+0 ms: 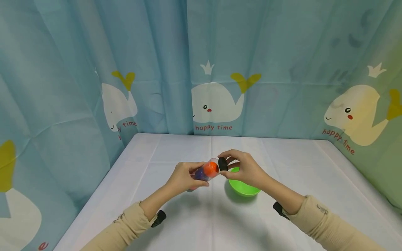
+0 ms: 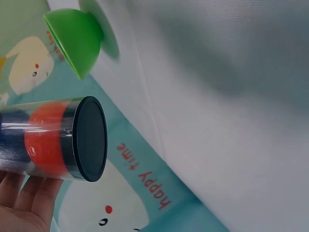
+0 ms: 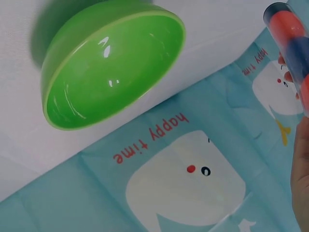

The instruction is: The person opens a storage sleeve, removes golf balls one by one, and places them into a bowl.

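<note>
Tilted above the table, a clear cylindrical container [image 1: 205, 170] contains orange and dark blue balls. My left hand [image 1: 182, 178] grips it round the middle, its open end raised toward the right. The left wrist view shows the black base [image 2: 91, 139] close up, with an orange ball [image 2: 47, 137] against that end. Between the thumb and fingers of my right hand [image 1: 246, 169] is a black round lid [image 1: 223, 164], held on edge just off the container's mouth. A green bowl [image 1: 245, 189] stands on the table below the right hand; the right wrist view shows no balls inside it.
A white cloth covers the table [image 1: 176, 150]. Blue curtains [image 1: 166, 62] with printed whales hang behind and along both sides of it. A black wrist strap [image 1: 159, 218] shows at the left cuff, another [image 1: 279, 210] at the right.
</note>
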Action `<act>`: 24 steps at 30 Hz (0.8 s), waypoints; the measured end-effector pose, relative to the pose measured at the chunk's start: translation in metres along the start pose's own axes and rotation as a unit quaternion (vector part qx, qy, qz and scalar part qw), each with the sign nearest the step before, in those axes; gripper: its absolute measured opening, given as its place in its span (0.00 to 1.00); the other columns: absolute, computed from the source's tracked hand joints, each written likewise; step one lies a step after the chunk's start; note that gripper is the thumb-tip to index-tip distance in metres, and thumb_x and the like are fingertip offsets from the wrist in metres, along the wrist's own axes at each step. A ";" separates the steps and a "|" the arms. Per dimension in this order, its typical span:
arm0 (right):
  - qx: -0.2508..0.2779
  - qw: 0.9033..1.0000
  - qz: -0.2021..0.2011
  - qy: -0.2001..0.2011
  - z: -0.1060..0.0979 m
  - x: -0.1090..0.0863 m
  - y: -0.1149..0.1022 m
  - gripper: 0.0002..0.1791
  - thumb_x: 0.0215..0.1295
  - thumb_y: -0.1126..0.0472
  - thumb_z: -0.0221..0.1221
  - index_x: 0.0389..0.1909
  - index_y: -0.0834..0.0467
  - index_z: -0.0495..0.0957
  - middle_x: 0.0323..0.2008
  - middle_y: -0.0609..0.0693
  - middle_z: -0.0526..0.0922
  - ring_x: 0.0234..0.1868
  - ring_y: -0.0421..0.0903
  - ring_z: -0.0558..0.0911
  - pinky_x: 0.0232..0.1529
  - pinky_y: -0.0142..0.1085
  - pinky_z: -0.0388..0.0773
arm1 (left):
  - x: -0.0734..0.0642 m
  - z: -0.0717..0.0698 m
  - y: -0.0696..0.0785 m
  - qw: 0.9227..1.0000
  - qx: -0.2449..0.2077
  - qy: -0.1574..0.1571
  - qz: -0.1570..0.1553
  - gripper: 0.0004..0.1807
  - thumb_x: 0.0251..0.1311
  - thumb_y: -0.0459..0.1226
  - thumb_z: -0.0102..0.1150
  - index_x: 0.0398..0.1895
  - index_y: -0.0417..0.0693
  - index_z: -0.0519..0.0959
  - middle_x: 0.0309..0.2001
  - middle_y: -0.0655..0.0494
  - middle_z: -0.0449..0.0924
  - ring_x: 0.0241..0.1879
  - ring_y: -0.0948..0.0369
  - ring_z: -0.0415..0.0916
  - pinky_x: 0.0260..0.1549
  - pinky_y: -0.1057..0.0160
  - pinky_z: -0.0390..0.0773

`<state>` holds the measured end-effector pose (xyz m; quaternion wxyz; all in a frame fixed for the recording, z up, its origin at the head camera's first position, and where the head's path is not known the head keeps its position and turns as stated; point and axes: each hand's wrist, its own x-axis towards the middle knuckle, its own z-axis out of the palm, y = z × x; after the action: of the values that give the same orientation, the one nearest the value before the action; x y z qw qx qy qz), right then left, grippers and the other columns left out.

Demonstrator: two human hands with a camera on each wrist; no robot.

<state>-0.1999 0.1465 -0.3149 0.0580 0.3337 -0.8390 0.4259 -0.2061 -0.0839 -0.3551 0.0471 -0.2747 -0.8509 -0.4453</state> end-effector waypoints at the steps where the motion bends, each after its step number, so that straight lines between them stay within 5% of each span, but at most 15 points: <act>1: 0.001 1.000 0.003 0.000 0.000 0.000 0.001 0.21 0.52 0.69 0.66 0.48 0.66 0.76 0.44 0.58 0.81 0.39 0.48 0.82 0.42 0.34 0.83 | 0.000 0.000 -0.001 1.000 0.002 0.002 0.003 0.31 0.39 0.38 0.76 0.52 0.42 0.80 0.46 0.48 0.84 0.40 0.57 0.82 0.40 0.63 0.83; 24: 0.057 0.996 0.055 -0.031 0.011 -0.019 0.007 0.16 0.52 0.68 0.65 0.42 0.65 0.74 0.43 0.59 0.81 0.41 0.50 0.85 0.42 0.34 0.82 | -0.004 -0.004 -0.012 0.999 0.011 0.031 -0.038 0.32 0.39 0.39 0.76 0.53 0.40 0.79 0.48 0.45 0.83 0.37 0.58 0.81 0.38 0.64 0.83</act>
<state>-0.1873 0.1508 -0.3343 -0.0106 0.3034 -0.8319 0.4645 -0.2095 -0.0943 -0.3633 0.0593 -0.2282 -0.8635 -0.4459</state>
